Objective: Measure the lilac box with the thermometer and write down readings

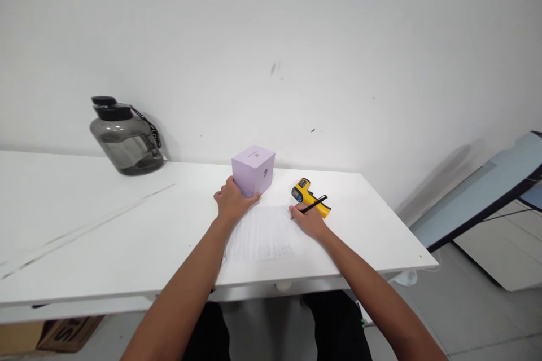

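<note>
A lilac box (247, 176) stands upright near the wall. My left hand (232, 203) is wrapped about its near lower corner, with the thumb toward the right face and the fingers on the left. My right hand (310, 221) grips a black pen (314, 205), its tip down at the upper right part of a printed sheet of paper (262, 237). The print is too blurred to read. Just beyond my right hand lies a yellow and black infrared thermometer (302, 189), its handle partly covered by the hand and pen.
On the left of the white table (105, 248) a large grey translucent water jug (127, 144) stands against the wall. A pale blue panel (474, 192) leans at the right, past the table's edge. Under the table's left side sits a cardboard box (70, 334).
</note>
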`<control>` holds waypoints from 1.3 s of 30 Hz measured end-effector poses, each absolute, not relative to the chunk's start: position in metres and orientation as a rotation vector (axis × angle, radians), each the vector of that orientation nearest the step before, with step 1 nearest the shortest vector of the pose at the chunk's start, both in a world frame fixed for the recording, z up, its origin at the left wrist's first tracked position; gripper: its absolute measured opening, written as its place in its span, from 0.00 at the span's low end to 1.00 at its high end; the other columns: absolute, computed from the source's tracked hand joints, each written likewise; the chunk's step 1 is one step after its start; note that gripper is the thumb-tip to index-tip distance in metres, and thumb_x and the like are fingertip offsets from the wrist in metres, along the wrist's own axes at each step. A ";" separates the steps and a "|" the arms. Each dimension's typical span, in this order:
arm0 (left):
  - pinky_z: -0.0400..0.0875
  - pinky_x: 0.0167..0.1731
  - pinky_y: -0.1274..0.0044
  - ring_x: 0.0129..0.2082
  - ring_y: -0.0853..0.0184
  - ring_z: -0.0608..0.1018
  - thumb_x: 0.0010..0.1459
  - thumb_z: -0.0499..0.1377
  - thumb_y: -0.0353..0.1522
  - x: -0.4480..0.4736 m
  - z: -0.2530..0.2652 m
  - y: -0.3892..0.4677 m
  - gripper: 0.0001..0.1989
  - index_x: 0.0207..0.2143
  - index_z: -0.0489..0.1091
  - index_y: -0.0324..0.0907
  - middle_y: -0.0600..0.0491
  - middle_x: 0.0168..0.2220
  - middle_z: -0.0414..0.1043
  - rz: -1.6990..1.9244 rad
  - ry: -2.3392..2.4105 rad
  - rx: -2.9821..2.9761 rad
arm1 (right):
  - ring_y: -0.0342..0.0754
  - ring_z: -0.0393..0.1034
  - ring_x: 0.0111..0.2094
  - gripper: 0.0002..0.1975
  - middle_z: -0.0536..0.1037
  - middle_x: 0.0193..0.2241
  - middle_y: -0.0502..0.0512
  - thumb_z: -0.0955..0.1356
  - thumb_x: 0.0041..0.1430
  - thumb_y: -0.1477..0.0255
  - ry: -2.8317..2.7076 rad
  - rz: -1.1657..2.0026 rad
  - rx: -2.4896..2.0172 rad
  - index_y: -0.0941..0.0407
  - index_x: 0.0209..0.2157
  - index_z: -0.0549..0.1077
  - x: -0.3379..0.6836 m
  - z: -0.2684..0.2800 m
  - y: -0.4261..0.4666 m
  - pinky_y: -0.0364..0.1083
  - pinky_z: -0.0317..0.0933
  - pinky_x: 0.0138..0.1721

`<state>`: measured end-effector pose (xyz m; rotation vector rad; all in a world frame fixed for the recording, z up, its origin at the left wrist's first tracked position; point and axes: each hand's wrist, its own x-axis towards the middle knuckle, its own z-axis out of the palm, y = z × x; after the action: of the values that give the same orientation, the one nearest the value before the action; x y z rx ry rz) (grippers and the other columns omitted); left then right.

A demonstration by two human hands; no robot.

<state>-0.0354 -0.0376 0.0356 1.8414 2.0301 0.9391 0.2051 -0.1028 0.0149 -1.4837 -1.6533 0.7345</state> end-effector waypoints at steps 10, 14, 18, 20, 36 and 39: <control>0.54 0.61 0.56 0.61 0.46 0.68 0.45 0.64 0.52 -0.036 0.033 -0.037 0.49 0.62 0.49 0.38 0.35 0.59 0.66 0.944 2.017 1.851 | 0.47 0.65 0.29 0.20 0.70 0.21 0.51 0.65 0.61 0.59 -1.687 0.726 -1.459 0.54 0.18 0.67 0.207 0.011 -0.104 0.44 0.60 0.33; 0.54 0.61 0.56 0.61 0.45 0.68 0.45 0.63 0.53 -0.037 0.034 -0.038 0.50 0.63 0.49 0.36 0.34 0.59 0.66 0.936 2.013 1.853 | 0.49 0.70 0.32 0.23 0.75 0.25 0.53 0.62 0.64 0.54 -1.600 0.692 -1.434 0.54 0.23 0.70 0.207 0.013 -0.107 0.47 0.63 0.37; 0.58 0.60 0.56 0.60 0.44 0.69 0.45 0.64 0.53 -0.037 0.036 -0.038 0.50 0.62 0.50 0.37 0.34 0.59 0.66 0.939 2.002 1.850 | 0.51 0.72 0.34 0.20 0.77 0.29 0.54 0.63 0.64 0.53 -1.681 0.546 -1.482 0.54 0.31 0.74 0.206 0.014 -0.110 0.47 0.64 0.37; 0.59 0.59 0.56 0.60 0.44 0.69 0.45 0.64 0.53 -0.038 0.037 -0.038 0.50 0.62 0.51 0.39 0.36 0.59 0.67 0.951 1.997 1.845 | 0.50 0.72 0.33 0.15 0.77 0.30 0.54 0.65 0.64 0.58 -1.784 0.439 -1.456 0.55 0.38 0.75 0.206 0.012 -0.111 0.47 0.64 0.37; 0.71 0.48 0.63 0.53 0.49 0.76 0.49 0.62 0.57 -0.041 0.039 -0.039 0.47 0.63 0.56 0.40 0.40 0.56 0.73 0.932 1.811 1.763 | 0.58 0.70 0.46 0.22 0.77 0.46 0.65 0.62 0.63 0.71 -1.794 -0.009 -1.776 0.59 0.58 0.68 0.212 0.028 -0.109 0.55 0.60 0.48; 0.72 0.48 0.64 0.51 0.51 0.77 0.50 0.62 0.55 -0.042 0.040 -0.041 0.42 0.61 0.59 0.41 0.42 0.54 0.75 0.931 1.715 1.833 | 0.64 0.66 0.53 0.23 0.74 0.53 0.70 0.65 0.63 0.67 -1.687 -0.104 -1.972 0.59 0.58 0.67 0.221 0.029 -0.106 0.59 0.56 0.52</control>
<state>-0.0415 -0.0406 0.0395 1.8333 1.7152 0.9314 0.2211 -0.1057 0.0290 -1.9715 -1.6873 -0.1038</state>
